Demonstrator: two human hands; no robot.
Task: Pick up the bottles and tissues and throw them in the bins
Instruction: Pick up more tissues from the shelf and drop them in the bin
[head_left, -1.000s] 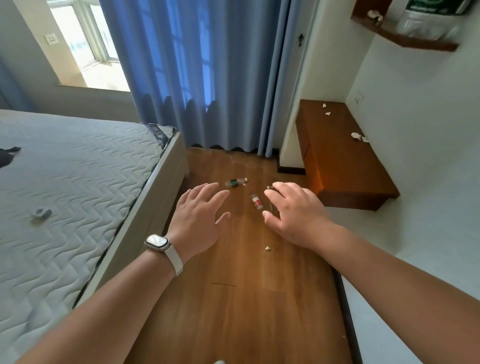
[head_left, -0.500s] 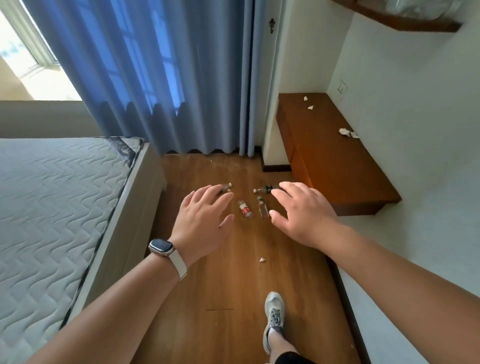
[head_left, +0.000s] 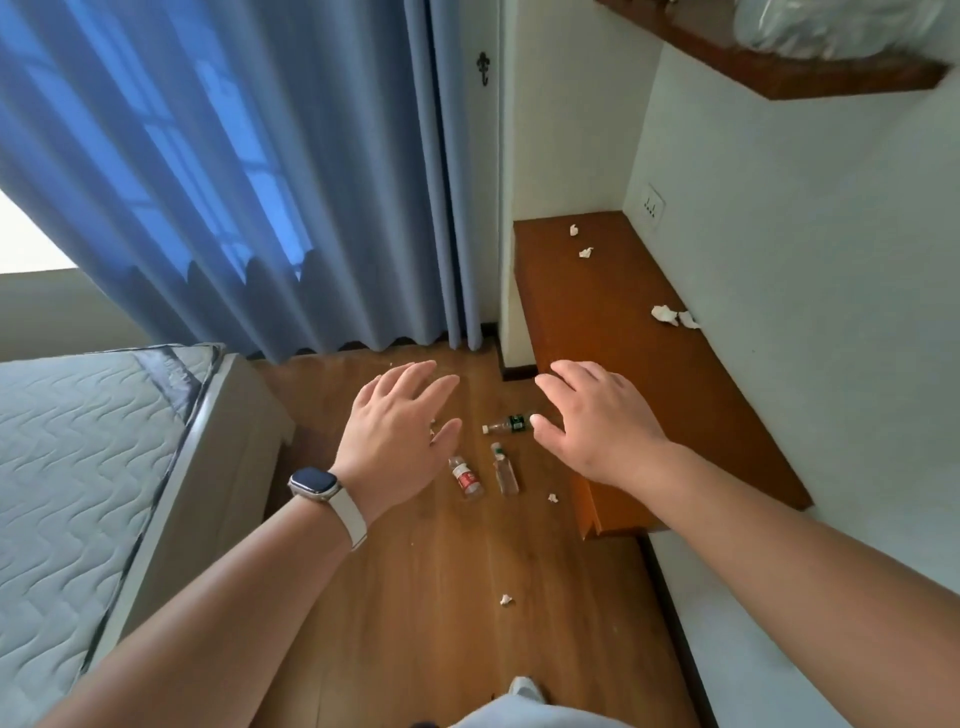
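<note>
Though part-hidden, bottle (head_left: 506, 424) behind right hand (head_left: 597, 421)

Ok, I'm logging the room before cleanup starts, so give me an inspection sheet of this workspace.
Surface: wooden floor.
Job's things: red-label bottle, clear bottle and green-label bottle lying on the floor; floor tissues; bench tissues on the wooden bench; bins not seen.
Clutter: nothing seen.
Grippers: left hand and right hand open, fingers spread, holding nothing.
Cables: nothing seen.
Surroundings: mattress, blue curtain, wall shelf, wall socket.
</note>
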